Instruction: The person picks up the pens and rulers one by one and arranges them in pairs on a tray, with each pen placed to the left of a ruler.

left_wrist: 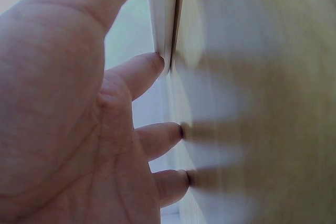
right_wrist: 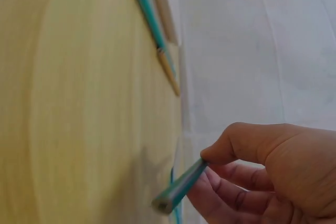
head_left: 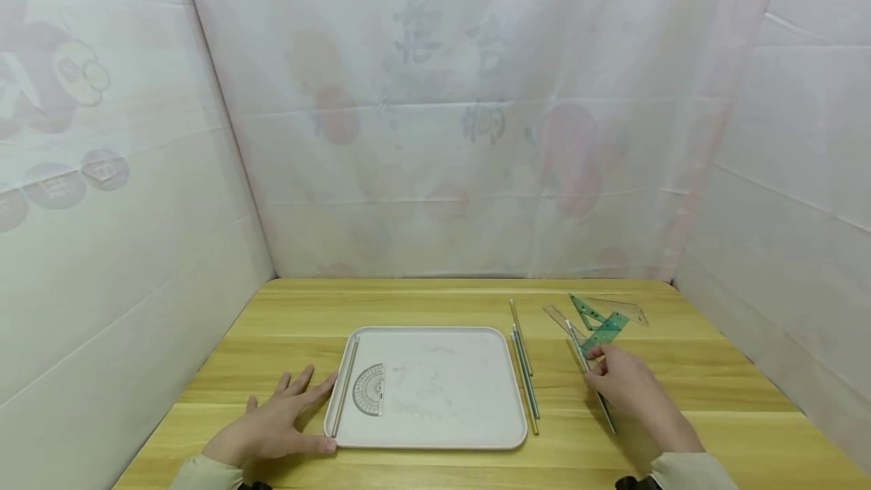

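Observation:
My right hand [head_left: 626,388] pinches a green pencil [right_wrist: 184,184] between thumb and fingers, to the right of the white tray [head_left: 449,441]. In the right wrist view the pencil's flat end points toward the camera. My left hand [head_left: 272,422] rests by the tray's left side with fingers spread. Its thumb touches the front left corner, and the index finger lies against the left rim. Inside the tray, a pencil [head_left: 345,388] lies along the left edge beside a clear protractor [head_left: 369,390]. Several gold and teal pencils [head_left: 524,373] lie just right of the tray.
Past the right hand lie a green set square [head_left: 590,314], a green ruler [head_left: 612,325], a clear ruler [head_left: 559,316] and a clear set square [head_left: 634,311], partly overlapping. The wooden table [head_left: 422,302] is enclosed by hanging white cloth [head_left: 435,134] at the back and sides.

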`<state>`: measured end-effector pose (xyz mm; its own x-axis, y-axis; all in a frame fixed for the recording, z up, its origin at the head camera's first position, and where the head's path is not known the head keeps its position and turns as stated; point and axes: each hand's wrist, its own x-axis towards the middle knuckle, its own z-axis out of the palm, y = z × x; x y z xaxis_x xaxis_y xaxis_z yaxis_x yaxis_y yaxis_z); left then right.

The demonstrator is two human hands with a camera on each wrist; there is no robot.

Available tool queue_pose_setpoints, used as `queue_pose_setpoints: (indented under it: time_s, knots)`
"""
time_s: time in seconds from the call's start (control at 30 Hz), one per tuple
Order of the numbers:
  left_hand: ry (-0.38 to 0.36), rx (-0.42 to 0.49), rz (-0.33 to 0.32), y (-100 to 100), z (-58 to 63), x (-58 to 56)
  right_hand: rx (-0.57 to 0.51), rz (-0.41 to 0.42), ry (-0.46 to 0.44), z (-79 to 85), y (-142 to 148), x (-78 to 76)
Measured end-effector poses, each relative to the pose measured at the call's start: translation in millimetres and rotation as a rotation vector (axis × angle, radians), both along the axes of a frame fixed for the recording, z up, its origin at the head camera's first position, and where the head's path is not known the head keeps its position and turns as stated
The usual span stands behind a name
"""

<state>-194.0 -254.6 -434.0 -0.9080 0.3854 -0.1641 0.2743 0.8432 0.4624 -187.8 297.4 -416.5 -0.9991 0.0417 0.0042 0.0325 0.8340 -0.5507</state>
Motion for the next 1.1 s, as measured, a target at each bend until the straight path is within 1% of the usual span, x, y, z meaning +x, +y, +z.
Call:
queue_pose_setpoints:
  time_s: [0.1, 0.23, 0.47, 0.7, 0.93, 1.1]
  knots:
    - [0.0, -0.001, 0.001, 1, -0.1, -1.0, -0.016, -0.003, 0.032, 4.9, -8, 0.3]
    - [-0.003, -0.001, 0.001, 1, 0.0, -1.6, -0.037, 0.013, 0.061, 10.3, -20, -1.7]
    - [-0.006, -0.003, 0.004, 3, 1.0, -1.9, -0.061, 0.032, 0.052, 19.1, -44, -7.7]
    - [-0.003, -0.006, -0.002, 3, 1.8, -2.8, -0.119, 0.059, 0.04, 28.1, -73, -13.5]
    - [0.009, -0.001, -0.001, 5, 1.3, -2.6, -0.139, 0.095, 0.049, 28.0, -107, -22.0]
    - [0.002, 0.0, 0.0, 6, 1.1, -4.2, -0.17, 0.096, 0.032, 26.3, -132, -27.6]
